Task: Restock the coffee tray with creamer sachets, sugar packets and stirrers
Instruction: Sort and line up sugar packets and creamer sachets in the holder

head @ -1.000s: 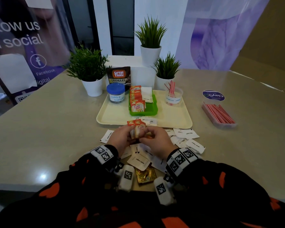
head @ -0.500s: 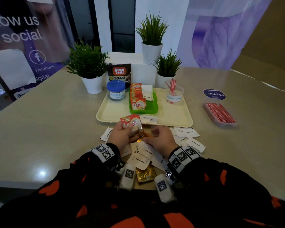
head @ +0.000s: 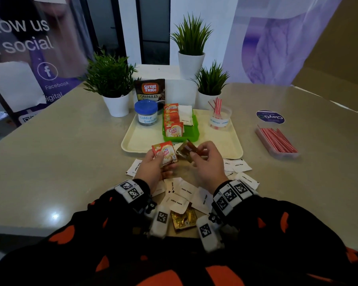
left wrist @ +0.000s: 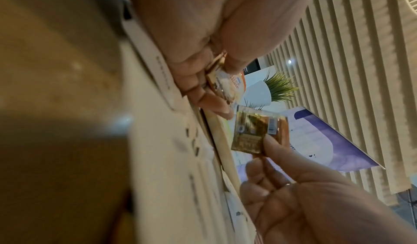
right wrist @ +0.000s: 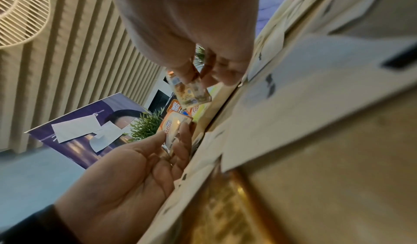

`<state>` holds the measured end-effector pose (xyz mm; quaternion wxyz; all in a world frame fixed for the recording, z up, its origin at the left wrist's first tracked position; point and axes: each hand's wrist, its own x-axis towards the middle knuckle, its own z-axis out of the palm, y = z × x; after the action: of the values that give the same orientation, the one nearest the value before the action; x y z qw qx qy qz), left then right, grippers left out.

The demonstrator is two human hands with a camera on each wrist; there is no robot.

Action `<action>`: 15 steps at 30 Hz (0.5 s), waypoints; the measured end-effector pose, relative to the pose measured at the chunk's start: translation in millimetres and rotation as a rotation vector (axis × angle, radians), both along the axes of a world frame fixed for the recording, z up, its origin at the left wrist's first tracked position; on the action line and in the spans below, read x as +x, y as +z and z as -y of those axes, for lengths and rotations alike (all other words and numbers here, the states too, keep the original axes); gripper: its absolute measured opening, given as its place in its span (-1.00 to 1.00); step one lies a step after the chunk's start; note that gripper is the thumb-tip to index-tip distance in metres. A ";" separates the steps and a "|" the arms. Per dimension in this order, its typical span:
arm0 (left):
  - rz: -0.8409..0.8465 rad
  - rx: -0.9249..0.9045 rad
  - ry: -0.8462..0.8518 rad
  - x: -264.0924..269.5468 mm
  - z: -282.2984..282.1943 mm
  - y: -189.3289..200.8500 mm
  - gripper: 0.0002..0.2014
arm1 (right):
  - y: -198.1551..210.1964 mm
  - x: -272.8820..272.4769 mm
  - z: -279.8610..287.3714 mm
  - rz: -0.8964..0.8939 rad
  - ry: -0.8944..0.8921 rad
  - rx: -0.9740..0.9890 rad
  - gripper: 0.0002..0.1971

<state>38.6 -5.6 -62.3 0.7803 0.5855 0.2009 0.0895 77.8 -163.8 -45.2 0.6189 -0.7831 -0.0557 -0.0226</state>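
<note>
While the left hand [head: 153,168] is pinching a creamer sachet [head: 165,154] and the right hand [head: 207,166] a gold sachet [head: 186,150], they're looking light, crinkly and slippery, so edges seem best.

Beige table [head: 50,162], cream tray [head: 132,141], scattered sugar packets [head: 238,165], stirrer box [head: 277,143], potted plants [head: 112,83]

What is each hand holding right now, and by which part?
The left hand grips orange-red creamer sachets by their lower end. The right hand pinches a brown-gold foil sachet by one edge.
</note>
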 end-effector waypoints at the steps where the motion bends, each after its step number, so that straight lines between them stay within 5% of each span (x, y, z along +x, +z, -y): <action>1: -0.010 -0.014 -0.017 0.0 -0.5 0.6 -0.72 | 2.8 -2.2 0.3 0.002 0.023 0.040 -0.79; 6: -0.028 -0.049 -0.033 -1.9 -1.9 3.2 -0.77 | 11.9 -10.6 -2.6 -0.075 0.123 0.222 -0.88; 15: -0.057 0.130 -0.070 7.8 -4.9 13.6 -0.79 | 15.8 -4.2 -2.9 -0.088 0.045 0.218 -0.89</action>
<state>46.4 -0.7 -48.7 0.7373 0.6437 0.1965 0.0584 73.7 -160.9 -29.5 0.7025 -0.7101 -0.0431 0.0198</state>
